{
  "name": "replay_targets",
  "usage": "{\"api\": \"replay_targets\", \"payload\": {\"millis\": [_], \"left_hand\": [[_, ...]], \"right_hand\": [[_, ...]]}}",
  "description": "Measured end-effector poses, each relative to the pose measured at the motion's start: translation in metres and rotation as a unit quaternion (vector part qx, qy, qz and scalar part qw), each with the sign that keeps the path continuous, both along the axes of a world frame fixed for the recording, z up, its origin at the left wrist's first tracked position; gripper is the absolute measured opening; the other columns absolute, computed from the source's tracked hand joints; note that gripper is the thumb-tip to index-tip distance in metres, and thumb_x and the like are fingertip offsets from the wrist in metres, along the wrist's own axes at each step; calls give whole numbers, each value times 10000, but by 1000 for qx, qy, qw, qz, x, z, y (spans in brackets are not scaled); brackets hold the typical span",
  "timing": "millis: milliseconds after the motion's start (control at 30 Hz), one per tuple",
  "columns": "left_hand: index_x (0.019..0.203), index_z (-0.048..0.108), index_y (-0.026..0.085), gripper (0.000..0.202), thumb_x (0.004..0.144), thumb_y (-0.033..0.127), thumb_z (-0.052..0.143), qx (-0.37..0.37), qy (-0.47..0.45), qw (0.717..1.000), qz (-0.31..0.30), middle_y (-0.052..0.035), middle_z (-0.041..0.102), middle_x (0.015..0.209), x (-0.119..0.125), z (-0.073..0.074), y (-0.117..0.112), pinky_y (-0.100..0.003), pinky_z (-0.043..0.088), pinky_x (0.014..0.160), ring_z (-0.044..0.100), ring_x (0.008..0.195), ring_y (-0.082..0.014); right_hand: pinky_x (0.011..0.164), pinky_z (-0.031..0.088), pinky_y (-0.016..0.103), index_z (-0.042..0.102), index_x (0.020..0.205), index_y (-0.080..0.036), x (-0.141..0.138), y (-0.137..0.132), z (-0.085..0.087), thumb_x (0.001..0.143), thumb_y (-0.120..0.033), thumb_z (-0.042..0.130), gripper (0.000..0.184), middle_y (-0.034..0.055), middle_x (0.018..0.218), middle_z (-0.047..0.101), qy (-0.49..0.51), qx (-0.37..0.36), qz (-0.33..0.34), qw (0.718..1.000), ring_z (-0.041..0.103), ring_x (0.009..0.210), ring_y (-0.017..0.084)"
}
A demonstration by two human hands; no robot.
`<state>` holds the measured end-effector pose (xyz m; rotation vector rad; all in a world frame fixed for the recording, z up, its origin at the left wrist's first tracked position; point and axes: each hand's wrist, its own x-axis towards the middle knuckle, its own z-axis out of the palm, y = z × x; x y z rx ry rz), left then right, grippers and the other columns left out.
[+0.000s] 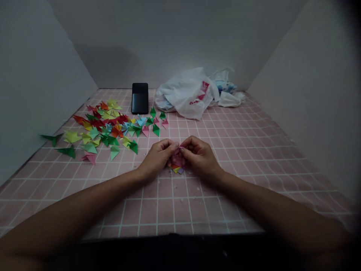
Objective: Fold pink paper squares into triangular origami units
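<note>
My left hand (158, 158) and my right hand (199, 157) meet at the middle of the pink grid mat (225, 162). Between their fingertips, both pinch a bundle of folded paper (177, 161), mostly pink, with yellow, orange and lilac points showing beneath. The fingers hide part of it. To the left of my left hand lies a wide scatter of folded triangular origami units (104, 130) in red, green, yellow, blue and pink.
A black smartphone (140, 98) stands propped at the back of the mat. To its right is a crumpled white plastic bag (186, 94) with red print, with more white plastic and blue material behind it. Pale walls enclose the left, right and back.
</note>
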<state>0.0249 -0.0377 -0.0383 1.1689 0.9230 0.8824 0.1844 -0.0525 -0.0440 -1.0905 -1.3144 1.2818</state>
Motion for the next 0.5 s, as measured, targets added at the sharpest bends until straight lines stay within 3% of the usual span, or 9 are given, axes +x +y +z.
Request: {"api": "replay_targets", "payload": {"millis": [200,333,500], "left_hand": [[728,564,170,234,858,344,649,-21,-7,1000,20,45,553,565,2,1,-1,-172,356,441,475,450,-56],[743,568,170,228,868,344,647,-7,-15,1000,26,44,565,569,2,2,-2,-174,377,460,502,470,-62],[883,597,174,222,844,364,704,12,-20,1000,10,31,628,631,0,0,0,-195,419,485,563,513,-91]], "right_hand": [[454,436,240,560,794,-214,0,0,-3,800,-302,698,164,-50,621,593,-16,20,0,1000,550,482,103],[461,450,247,556,808,-213,1,1,-2,812,-321,694,176,-46,607,612,3,-9,9,1000,562,478,111],[463,458,246,574,799,-205,2,2,-1,799,-340,715,195,-33,608,651,48,-39,18,998,579,470,114]]}}
